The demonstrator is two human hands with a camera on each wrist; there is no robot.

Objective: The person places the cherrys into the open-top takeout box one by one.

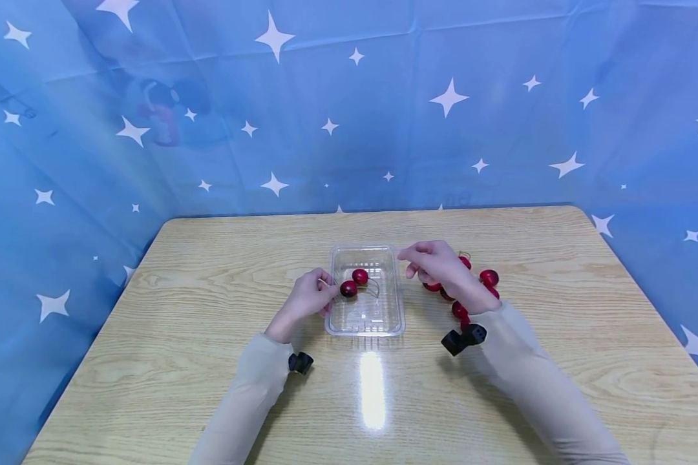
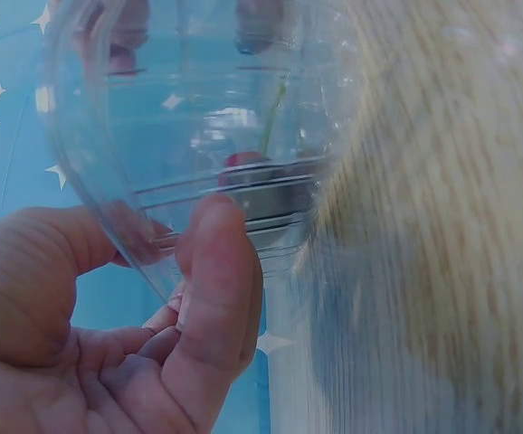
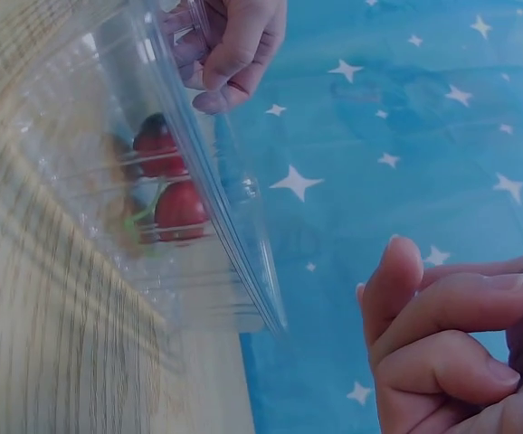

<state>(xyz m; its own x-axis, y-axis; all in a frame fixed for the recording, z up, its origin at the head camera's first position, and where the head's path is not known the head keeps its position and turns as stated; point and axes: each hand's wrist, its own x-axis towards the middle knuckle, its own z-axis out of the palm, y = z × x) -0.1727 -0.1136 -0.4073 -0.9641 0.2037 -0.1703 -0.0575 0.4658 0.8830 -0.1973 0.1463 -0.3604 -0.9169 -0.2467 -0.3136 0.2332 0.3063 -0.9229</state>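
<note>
A clear plastic container [image 1: 364, 333] sits on the table, with two dark red cherries [image 1: 349, 289] in it, their thin stems showing. My left hand [image 1: 310, 294] grips its left wall at the rim, the thumb on one side and the fingers on the other, as the left wrist view shows. Above and beside the container's right rim is my right hand [image 1: 437, 261]. Its fingers are loosely bent with nothing between them, as seen in the right wrist view. Several loose cherries [image 1: 489, 278] lie under and beyond the right hand and wrist, partly hidden by them.
The wooden table [image 1: 221, 258] reaches back to a blue cloth [image 1: 349, 84] printed with white stars. Black wrist cameras [image 1: 464, 339] are strapped over both sleeves. A bright light reflection lies on the tabletop in front of the container.
</note>
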